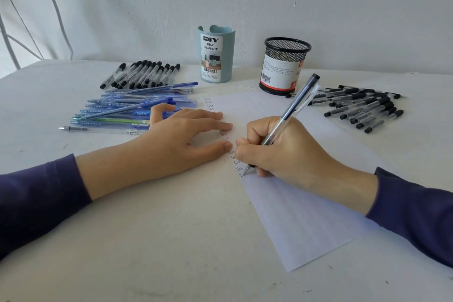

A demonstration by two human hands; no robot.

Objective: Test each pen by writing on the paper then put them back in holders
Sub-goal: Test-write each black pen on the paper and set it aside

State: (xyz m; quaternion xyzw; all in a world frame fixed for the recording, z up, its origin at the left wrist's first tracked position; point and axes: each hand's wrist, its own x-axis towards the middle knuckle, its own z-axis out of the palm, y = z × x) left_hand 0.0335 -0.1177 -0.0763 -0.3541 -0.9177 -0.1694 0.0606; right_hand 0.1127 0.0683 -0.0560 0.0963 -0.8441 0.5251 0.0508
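At centre of the white surface point(147, 240), a sheet of paper point(306, 216) lies at a slant, its far end near the two holders. Right hand point(282, 152): grip closed round a clear-barrelled pen point(291, 110) with a dark cap end, thumb and fingers curled tight low on the barrel. The pen leans up and away to the right, its tip down on the paper at the left margin. A column of small handwritten words point(208, 103) reading "Test" runs down that margin; the tip sits at the lowest entry, where only a first letter shows. Left hand point(181, 137): grip loose and holding nothing, fingers spread flat, fingertips on the paper's left edge just beside the right hand. Both arms are in dark purple sleeves point(36, 198). Pale blue holder point(217, 54), labelled "DIY Desk Organizer", stands upright at the back; black mesh holder point(284, 66) stands upright to its right, near the paper's far corner. No pens show above either rim. Black-capped pens point(144, 75) lie in a row at back left. Blue pens point(132, 110) lie heaped in front of them, partly behind the left hand. More black pens point(362, 108) lie bunched right of the paper.
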